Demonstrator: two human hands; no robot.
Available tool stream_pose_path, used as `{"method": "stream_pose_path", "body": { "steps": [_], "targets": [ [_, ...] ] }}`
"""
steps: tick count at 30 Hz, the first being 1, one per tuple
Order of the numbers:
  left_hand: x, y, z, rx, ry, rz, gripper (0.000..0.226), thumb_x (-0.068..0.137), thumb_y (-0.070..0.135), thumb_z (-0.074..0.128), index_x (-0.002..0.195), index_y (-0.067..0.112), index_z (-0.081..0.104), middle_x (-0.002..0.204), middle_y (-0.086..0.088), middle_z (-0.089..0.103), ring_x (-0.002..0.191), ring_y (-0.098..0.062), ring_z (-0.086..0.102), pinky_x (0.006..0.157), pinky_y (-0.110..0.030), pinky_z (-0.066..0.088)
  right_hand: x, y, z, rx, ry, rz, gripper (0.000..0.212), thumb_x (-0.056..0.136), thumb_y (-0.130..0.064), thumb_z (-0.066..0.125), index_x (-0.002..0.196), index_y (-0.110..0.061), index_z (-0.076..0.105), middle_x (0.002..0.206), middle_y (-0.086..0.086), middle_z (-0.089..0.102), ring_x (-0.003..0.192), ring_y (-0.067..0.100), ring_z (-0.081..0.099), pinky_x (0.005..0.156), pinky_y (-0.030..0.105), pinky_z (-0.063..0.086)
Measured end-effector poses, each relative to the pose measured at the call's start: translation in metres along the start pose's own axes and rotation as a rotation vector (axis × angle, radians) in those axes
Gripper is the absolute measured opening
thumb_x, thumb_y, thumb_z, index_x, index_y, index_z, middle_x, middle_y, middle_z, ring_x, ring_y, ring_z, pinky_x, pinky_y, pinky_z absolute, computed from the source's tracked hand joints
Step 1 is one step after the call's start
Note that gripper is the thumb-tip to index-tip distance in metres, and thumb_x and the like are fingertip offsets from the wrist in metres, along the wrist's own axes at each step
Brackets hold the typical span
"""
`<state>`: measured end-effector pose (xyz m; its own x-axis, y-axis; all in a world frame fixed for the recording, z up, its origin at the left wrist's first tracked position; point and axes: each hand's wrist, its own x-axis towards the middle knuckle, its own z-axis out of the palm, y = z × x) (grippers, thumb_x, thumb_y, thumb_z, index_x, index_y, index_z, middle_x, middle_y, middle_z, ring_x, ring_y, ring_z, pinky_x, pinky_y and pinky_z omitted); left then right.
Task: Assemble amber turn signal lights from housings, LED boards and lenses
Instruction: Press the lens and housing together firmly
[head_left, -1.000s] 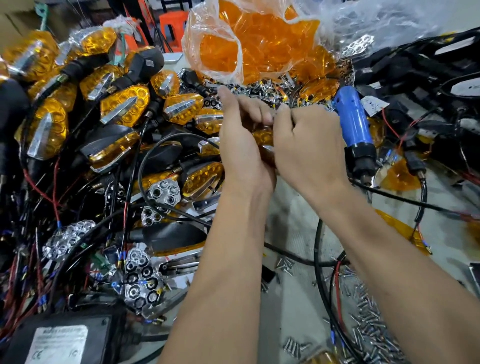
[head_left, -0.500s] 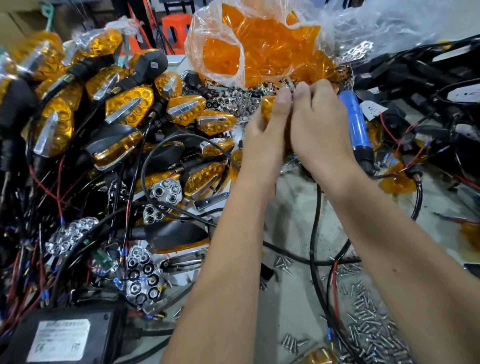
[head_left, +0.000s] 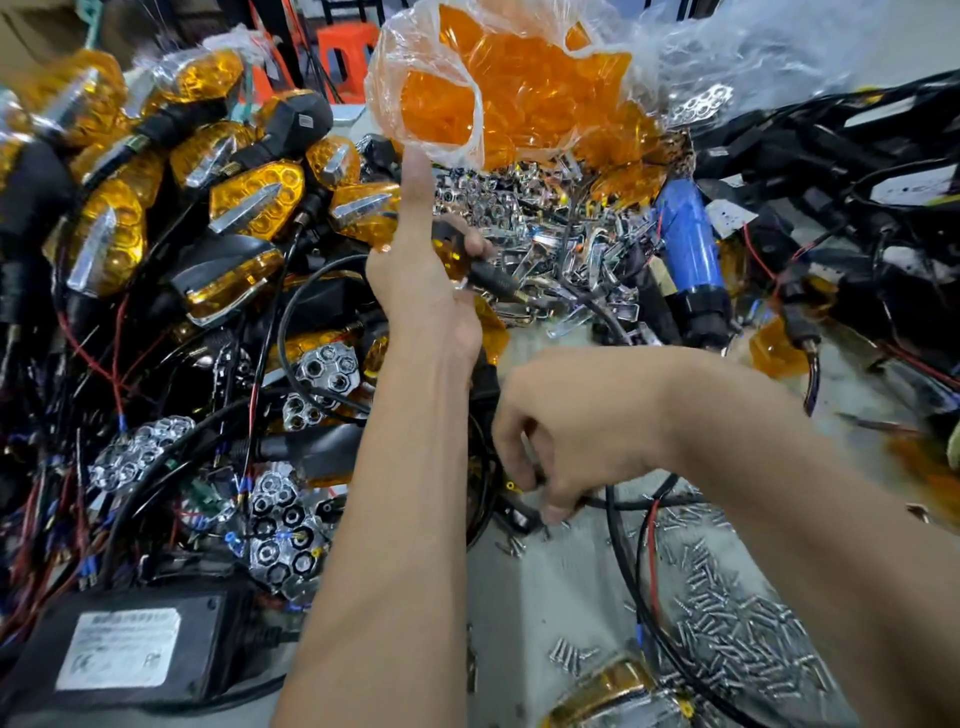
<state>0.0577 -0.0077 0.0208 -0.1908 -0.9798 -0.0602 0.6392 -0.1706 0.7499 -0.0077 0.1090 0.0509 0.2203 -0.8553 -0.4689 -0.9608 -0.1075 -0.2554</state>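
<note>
Left hand raised over the middle of the surface, index finger straight and pointing far toward the plastic bag of amber lenses, other fingers curled round a partly built turn signal: black housing with an amber lens, its black stalk sticking out to the right. Right hand lower and nearer, knuckles up, fingers curled down and pinching something thin and metallic by the black cables; exactly what is pinched, impossible to tell. Hands well apart, left one farther, right one nearer.

Heaped at far left, finished turn signals with amber lenses, chrome arrow trims and black housings. Below those, near left, loose chrome reflector pieces with honeycomb cells, tangled among red, black and blue wires. Black power adapter with a white label at the near left corner. Pile of small chrome trim parts in the far middle, just under the bag. Blue electric screwdriver lying right of that pile, tip toward the near side. Scatter of silver screws on the bare surface at near right. Black wire harnesses bunched at far right.
</note>
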Motion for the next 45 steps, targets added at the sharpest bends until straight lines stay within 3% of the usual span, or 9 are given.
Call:
{"method": "stream_pose_path", "body": {
  "steps": [2,5,10,14,18,26,35,40,45],
  "targets": [
    [-0.002,0.001,0.001,-0.027,0.000,0.024,0.045,0.096,0.032,0.072,0.054,0.017,0.063,0.056,-0.004,0.049,0.045,-0.020,0.044,0.056,-0.033,0.048,-0.001,-0.002,0.001,-0.009,-0.014,0.026,0.024,0.070,-0.026,0.094,0.089,-0.023,0.079,0.057,-0.016,0.064,0.057,-0.002,0.056,0.051,0.015,0.044],
    [0.000,0.002,0.003,-0.027,0.047,0.016,0.028,0.098,0.013,0.067,0.075,0.004,0.054,0.054,-0.008,0.046,0.040,-0.021,0.037,0.047,-0.030,0.041,0.000,-0.006,0.006,0.062,-0.047,0.075,0.015,0.077,-0.002,0.080,0.082,-0.016,0.079,0.066,-0.005,0.072,0.044,0.005,0.058,0.041,0.011,0.043],
    [-0.001,0.004,0.004,-0.017,0.075,-0.017,0.018,0.098,0.009,0.063,0.093,0.005,0.046,0.054,-0.008,0.046,0.038,-0.020,0.035,0.045,-0.027,0.037,0.002,0.002,0.013,0.210,-0.090,0.130,0.024,0.081,0.013,0.057,0.072,-0.005,0.070,0.037,0.000,0.055,0.034,0.016,0.052,0.040,0.015,0.044],
    [-0.007,0.003,0.002,-0.043,-0.019,-0.100,0.038,0.100,0.037,0.065,0.073,0.014,0.048,0.055,-0.003,0.046,0.039,-0.017,0.035,0.043,-0.024,0.033,0.000,0.004,0.010,0.179,-0.096,0.062,0.024,0.085,0.004,0.054,0.076,-0.011,0.070,0.050,0.001,0.065,0.038,0.012,0.059,0.040,0.017,0.044],
    [-0.008,0.004,-0.002,-0.110,-0.121,-0.175,0.073,0.092,0.083,0.036,0.070,0.015,0.050,0.054,-0.003,0.045,0.039,-0.016,0.033,0.042,-0.022,0.027,-0.003,0.017,-0.008,0.213,-0.061,-0.012,0.010,0.092,-0.008,0.065,0.085,-0.010,0.072,0.072,0.011,0.073,0.045,0.013,0.062,0.044,0.020,0.046],
    [-0.010,0.000,0.003,-0.045,-0.297,-0.176,0.081,0.092,0.085,0.026,0.062,0.015,0.054,0.048,-0.002,0.047,0.036,-0.015,0.033,0.040,-0.020,0.028,-0.018,0.060,-0.040,0.812,0.463,-0.325,0.006,0.096,-0.003,0.069,0.094,0.000,0.064,0.072,0.015,0.068,0.052,0.017,0.059,0.045,0.023,0.050],
    [-0.008,-0.004,0.001,-0.065,-0.271,-0.168,0.058,0.108,0.055,0.027,0.079,0.012,0.053,0.063,-0.008,0.054,0.051,-0.023,0.050,0.058,-0.030,0.047,0.025,0.075,-0.022,1.012,1.166,-0.116,0.017,0.094,-0.017,0.075,0.082,-0.005,0.073,0.067,0.014,0.069,0.052,0.015,0.062,0.048,0.025,0.051],
    [-0.009,-0.009,0.005,-0.013,-0.217,-0.207,0.052,0.106,0.058,0.039,0.094,0.012,0.060,0.090,-0.012,0.066,0.088,-0.029,0.067,0.082,-0.039,0.058,0.046,0.068,-0.008,0.951,1.232,0.022,0.026,0.089,-0.046,0.075,0.087,-0.021,0.080,0.078,-0.003,0.077,0.071,0.010,0.071,0.067,0.032,0.059],
    [-0.012,-0.013,0.005,0.064,-0.250,-0.217,0.052,0.105,0.059,0.042,0.103,0.011,0.063,0.089,-0.010,0.066,0.093,-0.029,0.066,0.089,-0.043,0.054,0.043,0.063,-0.002,0.810,1.169,0.005,0.031,0.080,-0.051,0.081,0.101,-0.029,0.080,0.089,-0.013,0.078,0.087,0.003,0.073,0.084,0.032,0.060]
  ]
}}
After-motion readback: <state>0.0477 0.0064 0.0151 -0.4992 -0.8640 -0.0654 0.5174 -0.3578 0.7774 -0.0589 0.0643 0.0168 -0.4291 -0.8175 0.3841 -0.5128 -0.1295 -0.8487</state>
